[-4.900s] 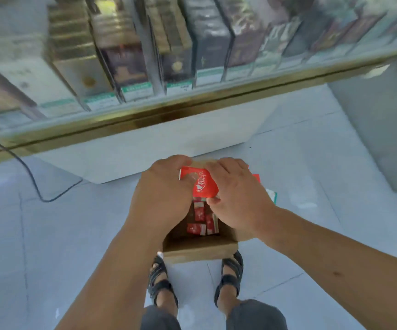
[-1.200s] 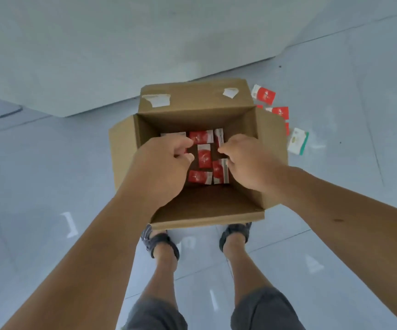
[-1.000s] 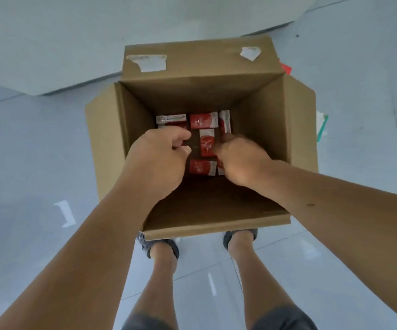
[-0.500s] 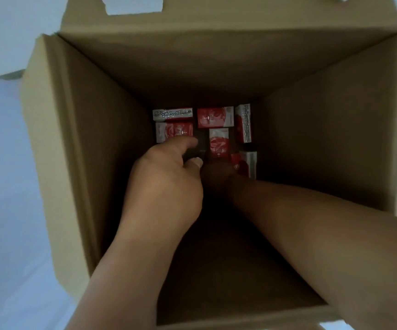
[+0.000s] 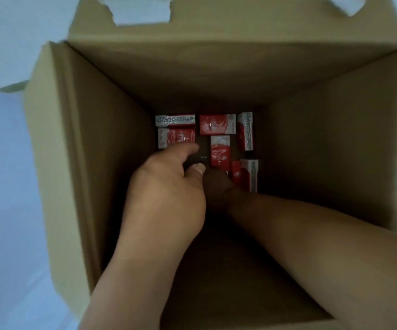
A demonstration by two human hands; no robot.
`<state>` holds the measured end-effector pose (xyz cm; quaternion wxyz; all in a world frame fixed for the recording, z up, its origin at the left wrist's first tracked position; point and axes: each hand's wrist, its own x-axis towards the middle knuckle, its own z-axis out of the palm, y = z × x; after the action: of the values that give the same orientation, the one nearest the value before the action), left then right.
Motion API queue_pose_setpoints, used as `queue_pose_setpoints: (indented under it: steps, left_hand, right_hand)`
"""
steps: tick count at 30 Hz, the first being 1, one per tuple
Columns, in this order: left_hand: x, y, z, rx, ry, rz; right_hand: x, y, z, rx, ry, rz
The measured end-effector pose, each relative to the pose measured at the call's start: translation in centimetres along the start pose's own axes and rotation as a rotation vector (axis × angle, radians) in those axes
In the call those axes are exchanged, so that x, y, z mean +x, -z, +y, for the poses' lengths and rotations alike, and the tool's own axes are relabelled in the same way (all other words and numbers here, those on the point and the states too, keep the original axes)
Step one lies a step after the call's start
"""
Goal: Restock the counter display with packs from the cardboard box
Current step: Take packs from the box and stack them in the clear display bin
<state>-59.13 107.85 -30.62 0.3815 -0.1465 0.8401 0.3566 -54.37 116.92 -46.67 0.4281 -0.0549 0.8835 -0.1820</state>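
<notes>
Both hands have gone deep into the box [image 5: 73, 163] since a second ago, when they were only at its mouth. The view has dropped with them, so the cardboard walls now fill nearly the whole frame.

The packs [image 5: 217, 125] lie on the bottom of the box, bunched toward its far side. They are red and white, some flat and some on edge. Two lie one above the other at the far left, one lies flat at the far middle with another lengthwise just below it, and one stands on edge at the far right. Two more sit side by side nearer on the right.

The left hand [image 5: 166, 194] is seen from its back. Its forefinger [image 5: 188, 148] reaches forward and overlaps the near edge of the far-left flat pack, though I cannot tell whether it touches it. The thumb [image 5: 198, 168] is spread apart from that finger, with only dark box floor between them. The other fingers are tucked out of sight under the hand, and nothing shows in its hold.

The right hand [image 5: 216, 186] lies lower, in deep shadow. It sits just beside the left thumb and against the near end of the lengthwise middle pack. Its fingers are hidden, so I cannot tell whether it grips a pack or is spread flat.

Both bare forearms come down over the near wall. The far flap [image 5: 216, 25] stands up and bears two pale torn patches. Pale floor [image 5: 2, 210] shows to the left of the box.
</notes>
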Motion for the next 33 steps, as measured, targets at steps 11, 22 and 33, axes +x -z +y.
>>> queue_pose_setpoints:
  steps: [11,22,33]
  left_hand:
    - [-9.5,6.4,6.5,0.216,-0.207,0.067]
    - [-23.6,15.6,16.6,0.038,-0.312,0.078]
    - [-39.2,28.1,25.3,-0.392,-0.5,0.064]
  right_hand:
    - [-14.7,11.8,-4.4,-0.028,0.033,0.423]
    - [-33.8,27.7,-13.3,0.044,0.156,0.888]
    - [-50.7,39.4,-22.0,-0.162,0.119,1.031]
